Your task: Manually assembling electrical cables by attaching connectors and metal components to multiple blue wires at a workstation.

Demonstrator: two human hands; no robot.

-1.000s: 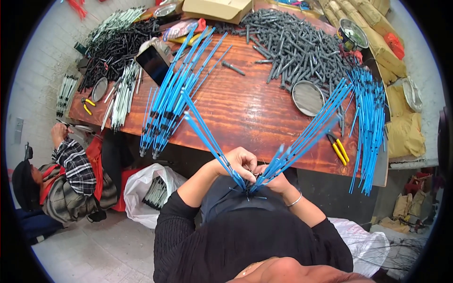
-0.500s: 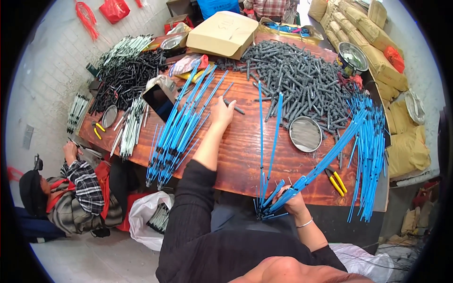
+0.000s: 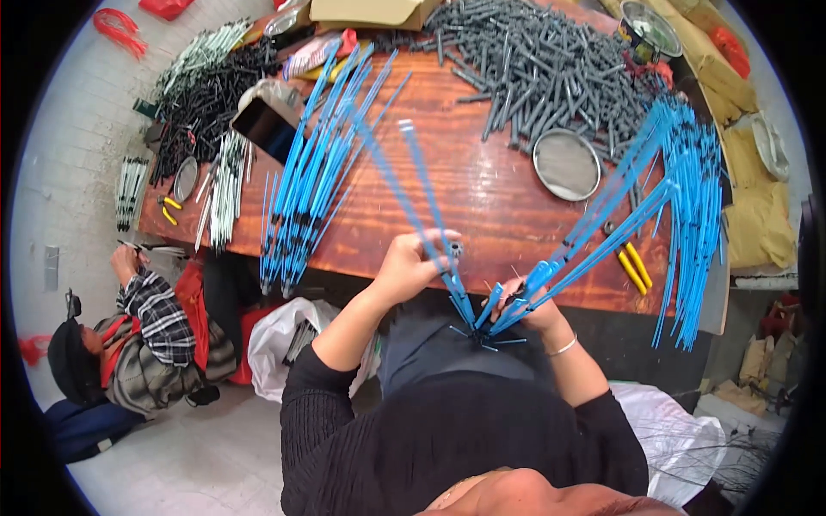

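Observation:
My right hand (image 3: 535,308) is closed around a blue-ribbed umbrella frame (image 3: 594,236), low at the table's near edge. Its ribs fan out to both sides, and their lower ends meet in a dark cluster between my hands. Close by on the left, my left hand (image 3: 415,267) pinches a short dark grey rod (image 3: 456,248), seen nearly end-on. Two blurred blue ribs of the frame pass across the left fingers. Some fingertips of my right hand are hidden behind the ribs.
Dark grey rods (image 3: 551,73) lie heaped at the far side. Blue frames lie left (image 3: 314,181) and right (image 3: 693,224). A round sieve-like dish (image 3: 566,163), yellow-handled pliers (image 3: 635,265) and a phone (image 3: 265,129) rest on the table. A co-worker (image 3: 151,335) sits at left.
My left hand has come from the table's middle back toward me with the grey rod, beside the frame. Its left ribs now lean further left. The view has tilted downward.

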